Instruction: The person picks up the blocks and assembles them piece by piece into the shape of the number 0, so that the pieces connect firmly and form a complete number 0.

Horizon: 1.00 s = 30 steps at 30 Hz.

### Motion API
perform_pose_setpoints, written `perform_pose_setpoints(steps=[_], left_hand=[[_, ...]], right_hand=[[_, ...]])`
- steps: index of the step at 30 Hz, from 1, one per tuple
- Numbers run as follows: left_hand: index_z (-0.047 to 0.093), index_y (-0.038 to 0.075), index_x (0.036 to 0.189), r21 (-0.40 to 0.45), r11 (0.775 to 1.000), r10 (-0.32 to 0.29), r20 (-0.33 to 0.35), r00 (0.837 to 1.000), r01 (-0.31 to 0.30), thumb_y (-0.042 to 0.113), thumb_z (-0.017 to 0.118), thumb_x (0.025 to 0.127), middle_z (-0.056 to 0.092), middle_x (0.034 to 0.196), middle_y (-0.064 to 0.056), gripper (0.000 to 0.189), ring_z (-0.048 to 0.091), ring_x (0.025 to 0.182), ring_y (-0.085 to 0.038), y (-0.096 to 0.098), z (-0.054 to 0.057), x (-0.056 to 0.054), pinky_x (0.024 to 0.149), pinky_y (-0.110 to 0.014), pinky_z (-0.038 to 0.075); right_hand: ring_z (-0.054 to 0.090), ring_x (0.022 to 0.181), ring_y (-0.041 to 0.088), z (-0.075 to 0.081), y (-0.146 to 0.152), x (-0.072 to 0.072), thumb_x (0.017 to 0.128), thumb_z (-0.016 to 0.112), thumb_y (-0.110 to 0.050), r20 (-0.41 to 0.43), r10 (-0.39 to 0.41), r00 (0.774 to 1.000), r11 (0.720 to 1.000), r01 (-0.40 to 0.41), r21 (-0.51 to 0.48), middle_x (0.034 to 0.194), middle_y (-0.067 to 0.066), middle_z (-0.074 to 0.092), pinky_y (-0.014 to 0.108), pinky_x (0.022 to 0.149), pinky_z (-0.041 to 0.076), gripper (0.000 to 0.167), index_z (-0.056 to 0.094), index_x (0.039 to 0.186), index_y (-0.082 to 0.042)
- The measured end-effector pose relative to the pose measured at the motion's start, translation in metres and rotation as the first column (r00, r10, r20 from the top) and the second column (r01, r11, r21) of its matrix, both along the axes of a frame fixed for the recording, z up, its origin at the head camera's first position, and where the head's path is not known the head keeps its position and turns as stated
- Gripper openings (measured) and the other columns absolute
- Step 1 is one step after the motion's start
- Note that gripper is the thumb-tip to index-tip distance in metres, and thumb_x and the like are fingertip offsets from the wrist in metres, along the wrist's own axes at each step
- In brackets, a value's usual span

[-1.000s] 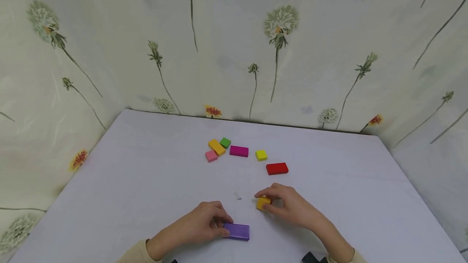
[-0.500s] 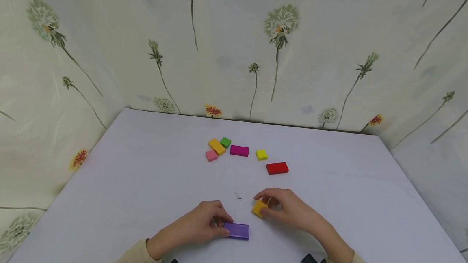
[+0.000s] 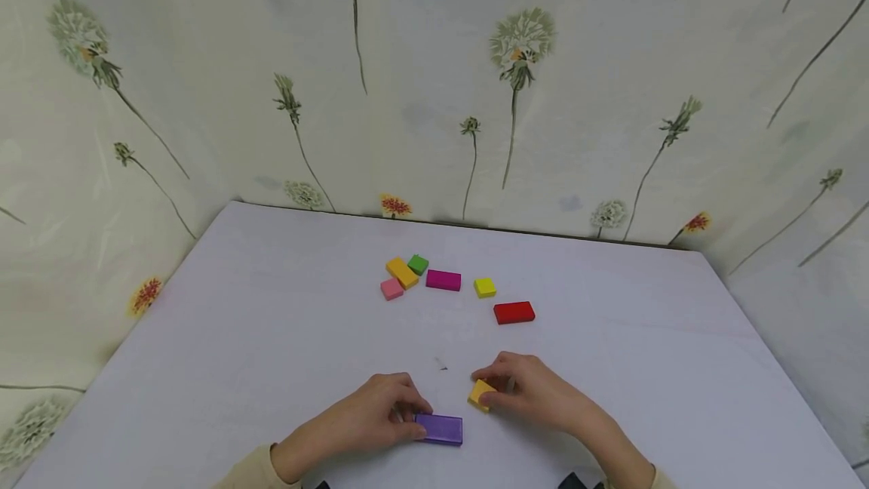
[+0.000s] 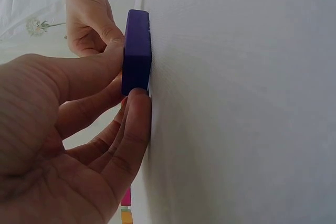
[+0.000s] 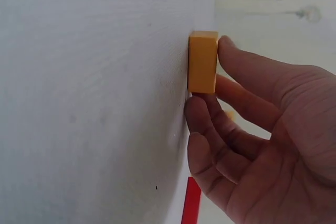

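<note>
My left hand (image 3: pixel 376 415) pinches the left end of a purple rectangular block (image 3: pixel 441 430), which lies flat on the white table near its front. In the left wrist view the thumb is on the purple block's (image 4: pixel 136 51) top and fingertips are at its end. To the right, my right hand (image 3: pixel 539 392) holds a small orange-yellow block (image 3: pixel 481 394) between thumb and fingers. The right wrist view shows that orange-yellow block (image 5: pixel 203 62) standing at the table surface, the thumb against its top edge. A short gap separates the two blocks.
Farther back lie a red block (image 3: pixel 514 313), a yellow block (image 3: pixel 485 287) and a magenta block (image 3: pixel 443 280). An orange block (image 3: pixel 402 273) touches green (image 3: pixel 418 265) and pink (image 3: pixel 391 289) blocks. A flower-patterned curtain (image 3: pixel 434 96) borders the table (image 3: pixel 271 308).
My right hand has drawn the orange-yellow block slightly toward the front and left, turning it. The left hand and the purple block have stayed in place.
</note>
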<state>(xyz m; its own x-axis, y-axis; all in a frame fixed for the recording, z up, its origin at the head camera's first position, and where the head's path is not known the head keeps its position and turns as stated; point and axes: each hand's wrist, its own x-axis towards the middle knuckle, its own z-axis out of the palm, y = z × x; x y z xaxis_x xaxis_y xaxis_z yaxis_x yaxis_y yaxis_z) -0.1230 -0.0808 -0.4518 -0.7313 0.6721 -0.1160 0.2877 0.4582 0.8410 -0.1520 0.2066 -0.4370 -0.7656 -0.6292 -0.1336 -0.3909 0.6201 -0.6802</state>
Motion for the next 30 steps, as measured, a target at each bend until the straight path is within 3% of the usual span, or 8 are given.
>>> perform_pose_setpoints(steps=[23,30], left_hand=[[0.075,0.011,0.107,-0.014,1.0,0.001,-0.006,1.0,-0.001,0.015,0.076,0.087,0.057,0.088,0.013,0.02,0.054,0.075,0.0,0.0,0.0,0.0,0.067,-0.019,0.049],[0.075,0.011,0.106,-0.014,1.0,0.004,-0.013,1.0,-0.004,0.015,0.076,0.087,0.057,0.088,0.013,0.02,0.054,0.074,0.0,0.001,0.0,0.0,0.067,-0.019,0.049]], right_hand=[[0.055,0.083,0.005,0.002,-0.01,0.013,0.09,0.071,-0.037,0.055,0.041,0.998,0.999,-0.041,0.008,0.087,-0.015,0.058,0.024,0.073,0.048,0.032,0.069,0.116,-0.019],[0.055,0.082,0.004,0.0,-0.01,0.014,0.09,0.07,-0.039,0.032,0.054,0.998,0.998,-0.055,0.007,0.087,-0.017,0.058,0.024,0.073,0.048,0.032,0.069,0.116,-0.02]])
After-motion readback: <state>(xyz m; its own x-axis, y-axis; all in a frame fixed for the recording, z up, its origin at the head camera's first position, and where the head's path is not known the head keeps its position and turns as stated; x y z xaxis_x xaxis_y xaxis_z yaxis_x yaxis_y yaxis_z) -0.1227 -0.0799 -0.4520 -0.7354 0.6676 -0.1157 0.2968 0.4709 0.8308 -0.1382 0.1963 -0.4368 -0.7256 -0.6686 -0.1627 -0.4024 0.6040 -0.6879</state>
